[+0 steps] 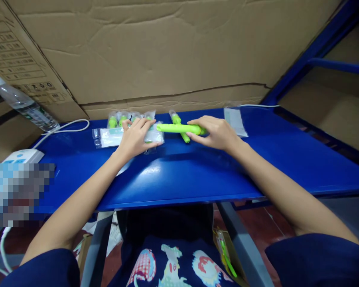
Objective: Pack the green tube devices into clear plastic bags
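Head view: lime-green plastic tube (173, 128) pinched over the blue table (227, 171)!
Right hand (217, 132) on it, thumb and fingers squeezing the tube's three-o'clock end, other end pointing to nine, crossing in front of a clear-capped green tube (186, 138). At nine o'clock, left hand (134, 136) spread across a clear packet (110, 138); whether it grips, I can't tell. Green-and-clear wrapped pieces (113, 122) sit at its twelve, white packet (236, 122) at the right hand's two.

On the table (179, 175), a stick (176, 119) lies between packets (109, 137) (cardboard (167, 52) stands behind).
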Action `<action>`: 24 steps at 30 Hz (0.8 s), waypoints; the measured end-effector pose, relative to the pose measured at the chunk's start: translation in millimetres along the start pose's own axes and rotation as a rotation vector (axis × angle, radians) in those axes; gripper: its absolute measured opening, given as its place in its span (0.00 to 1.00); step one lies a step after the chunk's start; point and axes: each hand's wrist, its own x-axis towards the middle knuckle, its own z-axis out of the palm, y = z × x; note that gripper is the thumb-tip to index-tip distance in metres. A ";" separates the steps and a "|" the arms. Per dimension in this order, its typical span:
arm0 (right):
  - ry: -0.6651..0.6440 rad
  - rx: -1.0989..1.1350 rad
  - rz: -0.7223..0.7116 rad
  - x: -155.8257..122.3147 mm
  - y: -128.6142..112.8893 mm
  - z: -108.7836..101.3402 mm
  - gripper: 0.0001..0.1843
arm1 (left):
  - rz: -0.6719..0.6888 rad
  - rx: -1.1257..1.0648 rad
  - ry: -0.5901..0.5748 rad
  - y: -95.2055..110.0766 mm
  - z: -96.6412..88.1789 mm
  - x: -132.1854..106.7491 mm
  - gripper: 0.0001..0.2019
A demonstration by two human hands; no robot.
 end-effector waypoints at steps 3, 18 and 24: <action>-0.019 -0.050 -0.029 -2.0 0.5 -0.1 0.20 | -0.005 0.035 -0.035 0.8 -1.4 1.4 0.34; -0.082 -0.177 0.092 -1.4 0.1 -7.1 0.20 | 0.070 0.041 -0.001 -8.7 -6.5 30.7 0.30; -0.145 -0.205 0.093 -5.9 7.5 1.4 0.19 | 0.040 0.010 -0.014 -10.1 -6.3 20.4 0.30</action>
